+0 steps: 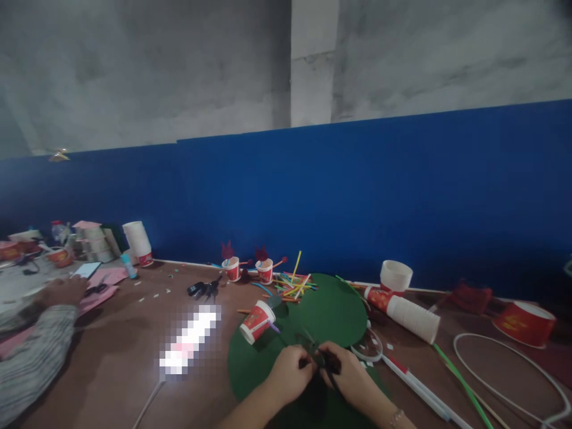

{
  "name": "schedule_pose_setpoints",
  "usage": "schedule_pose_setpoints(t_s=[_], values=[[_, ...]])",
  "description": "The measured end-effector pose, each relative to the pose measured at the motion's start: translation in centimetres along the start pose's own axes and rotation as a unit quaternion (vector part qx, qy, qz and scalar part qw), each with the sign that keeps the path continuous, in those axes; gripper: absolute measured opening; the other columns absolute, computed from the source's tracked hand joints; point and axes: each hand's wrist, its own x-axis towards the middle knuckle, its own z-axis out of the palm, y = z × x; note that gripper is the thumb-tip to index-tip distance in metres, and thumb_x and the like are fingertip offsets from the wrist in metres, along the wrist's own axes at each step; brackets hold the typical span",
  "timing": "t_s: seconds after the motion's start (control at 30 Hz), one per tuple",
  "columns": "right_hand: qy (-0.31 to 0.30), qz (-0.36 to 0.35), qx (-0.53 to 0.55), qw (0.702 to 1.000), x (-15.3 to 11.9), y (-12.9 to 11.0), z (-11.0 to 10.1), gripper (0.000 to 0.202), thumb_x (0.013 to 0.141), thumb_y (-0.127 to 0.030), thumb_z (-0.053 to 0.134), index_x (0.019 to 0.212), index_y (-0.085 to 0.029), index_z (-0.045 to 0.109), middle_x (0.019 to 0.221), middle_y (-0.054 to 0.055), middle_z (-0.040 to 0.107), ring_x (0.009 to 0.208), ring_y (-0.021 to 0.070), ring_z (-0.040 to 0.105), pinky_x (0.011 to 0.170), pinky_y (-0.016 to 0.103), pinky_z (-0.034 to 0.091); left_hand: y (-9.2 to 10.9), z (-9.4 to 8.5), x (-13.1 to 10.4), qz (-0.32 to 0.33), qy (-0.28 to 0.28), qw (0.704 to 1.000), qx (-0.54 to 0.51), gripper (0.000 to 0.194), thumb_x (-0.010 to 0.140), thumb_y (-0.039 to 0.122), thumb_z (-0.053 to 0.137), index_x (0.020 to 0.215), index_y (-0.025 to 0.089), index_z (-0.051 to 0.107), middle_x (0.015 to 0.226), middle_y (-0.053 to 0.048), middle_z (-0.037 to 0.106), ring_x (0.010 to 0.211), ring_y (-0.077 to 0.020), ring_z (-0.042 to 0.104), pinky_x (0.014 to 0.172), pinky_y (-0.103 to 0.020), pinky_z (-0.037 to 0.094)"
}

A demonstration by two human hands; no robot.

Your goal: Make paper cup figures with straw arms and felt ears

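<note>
My right hand is closed around a pair of dark-handled scissors, the blades pointing forward and to the left. Beside it, my left hand is pinched shut close to the scissors; what lies in its fingers is too dark to make out. Both hands are over dark green round sheets. Just ahead of my left hand, a red and white paper cup lies tilted on the green, with a purple strip at its rim.
Behind are two decorated paper cups, loose coloured sticks and keys. A stack of paper cups lies to the right near a white cable loop. At left, another person's sleeved arm rests near pink paper.
</note>
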Motion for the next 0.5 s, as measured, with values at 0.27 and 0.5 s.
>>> schedule_pose_setpoints(t_s=[0.27,0.5], values=[[-0.005,0.041,0.159,0.986,0.5,0.2,-0.2,0.026,0.054,-0.019,0.053,0.079,-0.016,0.058,0.061,-0.003,0.056,0.058,0.0130,0.051,0.054,0.023,0.039,0.0,0.7,0.4,-0.009,0.025,0.998,-0.053,0.015,0.071,0.021,0.053,0.071,0.012,0.064,0.063,-0.001,0.059,0.063,-0.0138,0.052,0.059,-0.022,0.039],[0.004,0.027,0.125,0.992,0.6,1.0,-0.2,0.026,0.054,-0.019,0.051,0.079,-0.017,0.057,0.064,-0.002,0.057,0.060,0.0136,0.051,0.055,0.023,0.038,0.5,0.7,-0.1,-0.009,0.027,0.999,-0.032,0.015,0.072,0.018,0.050,0.071,0.012,0.064,0.061,-0.001,0.058,0.060,-0.0134,0.051,0.057,-0.022,0.038]])
